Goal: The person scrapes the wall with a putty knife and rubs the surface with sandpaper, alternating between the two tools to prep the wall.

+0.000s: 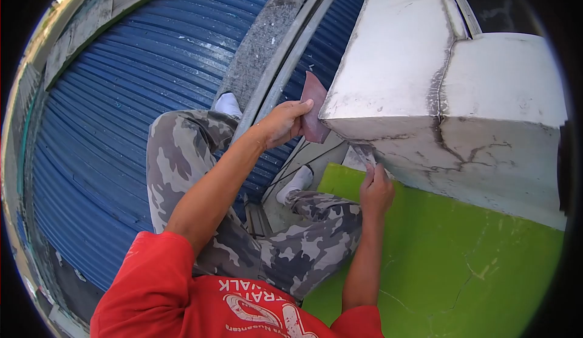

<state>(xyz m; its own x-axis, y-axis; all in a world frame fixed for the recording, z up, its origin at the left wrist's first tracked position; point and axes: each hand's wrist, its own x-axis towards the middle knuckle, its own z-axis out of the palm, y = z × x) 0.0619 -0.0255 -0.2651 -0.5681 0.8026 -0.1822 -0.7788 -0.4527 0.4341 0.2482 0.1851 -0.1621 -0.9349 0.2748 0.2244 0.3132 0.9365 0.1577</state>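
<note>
A bent reddish-brown sheet of sandpaper (pixel 314 112) is pinched in my left hand (pixel 284 123), thumb on its near face. The sheet stands beside the left corner of a white masonry ledge (pixel 395 77). Lower and to the right, my right hand (pixel 377 191) is closed around a putty knife (pixel 363 154), its blade pointing up toward the ledge's underside. Most of the knife's handle is hidden in my fist. Dark, branching cracks (pixel 438 131) run over the ledge's top and down its front face.
Blue corrugated roofing (pixel 127 113) spreads out on the left, with a grey board (pixel 267 34) and metal rail (pixel 297 40) across it. A green wall (pixel 461 265) with fine cracks lies below the ledge. My legs in camouflage trousers (pixel 188 156) straddle the rail's lower end.
</note>
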